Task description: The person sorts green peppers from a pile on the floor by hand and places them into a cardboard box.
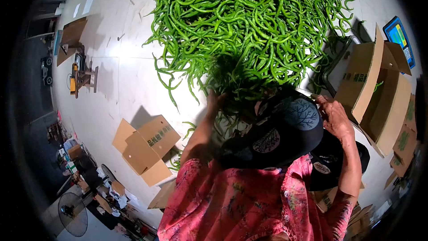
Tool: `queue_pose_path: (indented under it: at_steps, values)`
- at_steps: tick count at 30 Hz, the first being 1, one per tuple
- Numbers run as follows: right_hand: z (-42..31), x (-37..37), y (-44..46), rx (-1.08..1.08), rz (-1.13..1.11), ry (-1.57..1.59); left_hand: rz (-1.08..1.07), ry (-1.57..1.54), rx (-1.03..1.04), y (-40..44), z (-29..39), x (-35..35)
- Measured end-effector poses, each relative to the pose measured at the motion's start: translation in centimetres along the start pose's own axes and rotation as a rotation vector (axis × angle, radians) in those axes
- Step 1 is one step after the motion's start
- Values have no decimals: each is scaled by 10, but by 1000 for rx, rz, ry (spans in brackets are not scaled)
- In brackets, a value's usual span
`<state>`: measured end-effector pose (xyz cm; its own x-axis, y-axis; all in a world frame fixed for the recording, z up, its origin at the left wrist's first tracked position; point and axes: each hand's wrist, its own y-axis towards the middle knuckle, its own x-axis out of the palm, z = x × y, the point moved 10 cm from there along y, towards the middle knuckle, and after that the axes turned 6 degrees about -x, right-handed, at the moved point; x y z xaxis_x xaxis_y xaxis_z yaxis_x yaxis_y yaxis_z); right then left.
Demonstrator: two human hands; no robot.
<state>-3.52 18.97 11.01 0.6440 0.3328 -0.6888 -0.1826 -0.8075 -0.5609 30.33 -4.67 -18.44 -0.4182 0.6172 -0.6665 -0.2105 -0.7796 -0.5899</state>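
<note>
A large heap of long green chili peppers (240, 22) covers the floor in front of me. My left hand (215, 101) is at the heap's near edge, in deep shadow among the peppers; its fingers are too dark to make out. Beside my knee is my right hand (335, 115), fingers curled, near an open cardboard box (356, 80). Whatever those fingers may hold is hidden. Between my arms are my dark patterned trousers (285, 129), which block part of the peppers.
A flattened-looking open carton (151, 145) lies at the left. A small wooden stool (84, 79) stands farther left. At the right is a blue scale display (399, 38) behind the box. A fan (72, 214) and clutter line the lower left. Loose peppers (171, 89) stray onto the floor.
</note>
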Motion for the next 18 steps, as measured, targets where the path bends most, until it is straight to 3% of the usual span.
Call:
queue_pose_path:
  at_steps: [3, 5, 8, 9, 13, 16, 18]
  values:
    - [9, 11, 6, -15, -5, 25, -177, -204, -139, -3, 2, 14]
    - [6, 13, 7, -47, 8, -5, -233, -651, -53, -10, 7, 23]
    - [6, 12, 6, -38, -9, -37, -152, -848, -8, -18, 21, 20]
    - [6, 12, 4, -23, -25, -45, -219, -842, -95, -22, 17, 27]
    - [2, 2, 0, -60, 35, 31, -309, -808, -32, -56, 49, -19]
    - [-1, -6, -9, -137, 158, 56, -50, -756, -232, -82, 54, -74]
    - [-8, -14, -14, -187, 232, 17, 113, -630, 40, -80, 60, -109]
